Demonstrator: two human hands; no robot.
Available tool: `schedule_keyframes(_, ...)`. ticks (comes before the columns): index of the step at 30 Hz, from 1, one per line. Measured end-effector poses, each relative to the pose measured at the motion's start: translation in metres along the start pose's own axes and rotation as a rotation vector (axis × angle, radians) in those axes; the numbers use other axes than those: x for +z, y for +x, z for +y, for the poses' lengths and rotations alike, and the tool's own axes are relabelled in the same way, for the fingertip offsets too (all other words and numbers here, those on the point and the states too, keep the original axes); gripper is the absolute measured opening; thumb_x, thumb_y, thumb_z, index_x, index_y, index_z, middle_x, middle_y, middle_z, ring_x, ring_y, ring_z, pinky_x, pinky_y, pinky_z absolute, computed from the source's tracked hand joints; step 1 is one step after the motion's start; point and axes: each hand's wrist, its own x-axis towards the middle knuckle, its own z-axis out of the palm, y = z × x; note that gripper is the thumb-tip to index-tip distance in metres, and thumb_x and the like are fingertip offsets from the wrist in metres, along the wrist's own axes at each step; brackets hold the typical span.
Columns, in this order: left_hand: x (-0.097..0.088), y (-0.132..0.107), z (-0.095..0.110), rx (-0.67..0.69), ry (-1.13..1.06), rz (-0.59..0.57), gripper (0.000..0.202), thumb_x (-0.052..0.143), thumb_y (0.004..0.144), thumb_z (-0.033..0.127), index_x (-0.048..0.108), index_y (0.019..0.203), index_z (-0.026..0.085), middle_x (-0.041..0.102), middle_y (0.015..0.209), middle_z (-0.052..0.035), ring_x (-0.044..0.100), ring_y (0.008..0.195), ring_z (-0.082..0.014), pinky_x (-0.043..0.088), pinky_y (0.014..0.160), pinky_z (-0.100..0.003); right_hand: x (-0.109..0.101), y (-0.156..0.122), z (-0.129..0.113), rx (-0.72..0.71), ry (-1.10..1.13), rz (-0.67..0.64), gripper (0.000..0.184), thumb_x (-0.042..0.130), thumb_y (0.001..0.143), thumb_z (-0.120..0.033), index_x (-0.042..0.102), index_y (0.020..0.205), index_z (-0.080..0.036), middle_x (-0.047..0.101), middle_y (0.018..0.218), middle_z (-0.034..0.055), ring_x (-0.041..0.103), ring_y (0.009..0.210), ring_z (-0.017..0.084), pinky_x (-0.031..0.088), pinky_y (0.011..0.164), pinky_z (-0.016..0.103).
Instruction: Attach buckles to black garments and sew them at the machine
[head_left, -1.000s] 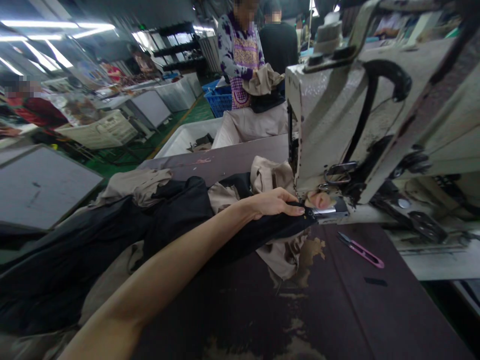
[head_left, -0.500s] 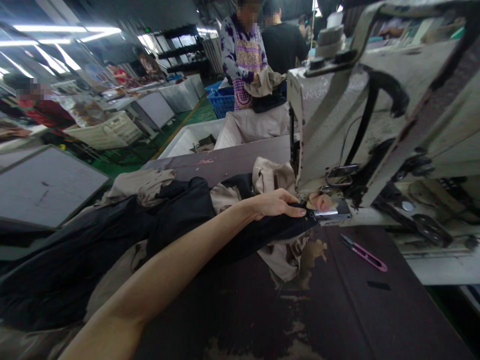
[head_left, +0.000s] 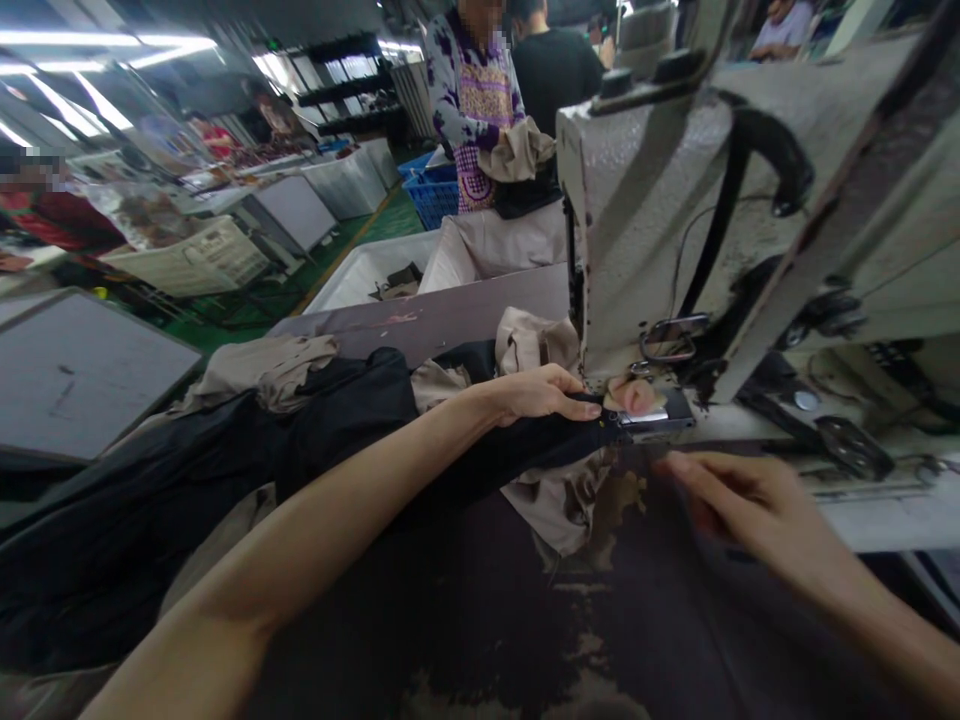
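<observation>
Beside the sewing machine, black cloth drawn right up to the needle area, clamped down firmly under the curled fingers of the left hand, with the right hand open, gripping nothing, just in front of the machine above the dark tabletop.

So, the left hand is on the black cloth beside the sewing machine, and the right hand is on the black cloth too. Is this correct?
Not quite: the right hand is over the dark table top, apart from the cloth. The left hand is on the black cloth beside the sewing machine, as you said. The head view shows this.
</observation>
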Motion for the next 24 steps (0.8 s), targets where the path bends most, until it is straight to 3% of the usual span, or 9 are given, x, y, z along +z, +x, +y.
schedule_keyframes(2,-0.001,0.002,-0.001,-0.011,0.028,-0.050,0.030,0.084,0.063,0.036,0.075,0.084,0.015,0.074,0.077,-0.0036,0.067,0.078,-0.0165,0.050,0.081,-0.028,0.030,0.018,-0.004,0.129,0.247,-0.060,0.049,0.063,0.082,-0.059,0.063,0.064,-0.013,0.051,0.045,-0.0011,0.043,0.040,0.007,0.027,0.038,0.018)
schedule_keyframes(3,-0.001,0.002,-0.001,-0.013,0.041,-0.068,0.030,0.083,0.064,0.037,0.075,0.084,0.015,0.074,0.078,-0.0038,0.067,0.080,-0.0169,0.050,0.083,-0.029,0.044,0.025,-0.007,0.194,0.404,-0.025,0.048,0.065,0.080,-0.059,0.065,0.068,-0.013,0.051,0.042,-0.0012,0.041,0.036,0.007,0.025,0.036,0.018)
schedule_keyframes(7,-0.005,0.005,0.000,-0.029,0.065,-0.105,0.031,0.084,0.062,0.040,0.075,0.079,0.015,0.074,0.077,-0.0040,0.068,0.085,-0.0195,0.049,0.089,-0.033,0.076,0.039,-0.016,0.206,0.537,0.095,0.047,0.069,0.075,-0.059,0.065,0.070,-0.012,0.048,0.039,-0.0030,0.034,0.031,0.006,0.021,0.033,0.017)
schedule_keyframes(14,-0.010,0.010,0.004,-0.066,0.067,-0.109,0.031,0.084,0.059,0.041,0.074,0.071,0.015,0.073,0.070,-0.0035,0.069,0.077,-0.0198,0.054,0.078,-0.031,0.085,0.047,-0.013,0.114,0.568,0.284,0.040,0.071,0.076,-0.051,0.060,0.064,-0.014,0.046,0.038,-0.0044,0.033,0.032,0.006,0.021,0.034,0.017)
schedule_keyframes(24,-0.015,0.013,0.005,-0.071,0.067,-0.087,0.025,0.086,0.057,0.033,0.071,0.065,0.014,0.072,0.065,-0.0029,0.068,0.067,-0.0180,0.055,0.067,-0.027,0.091,0.045,-0.010,0.086,0.508,0.291,0.047,0.068,0.077,-0.058,0.064,0.067,-0.012,0.045,0.041,-0.0039,0.033,0.035,0.006,0.021,0.034,0.018)
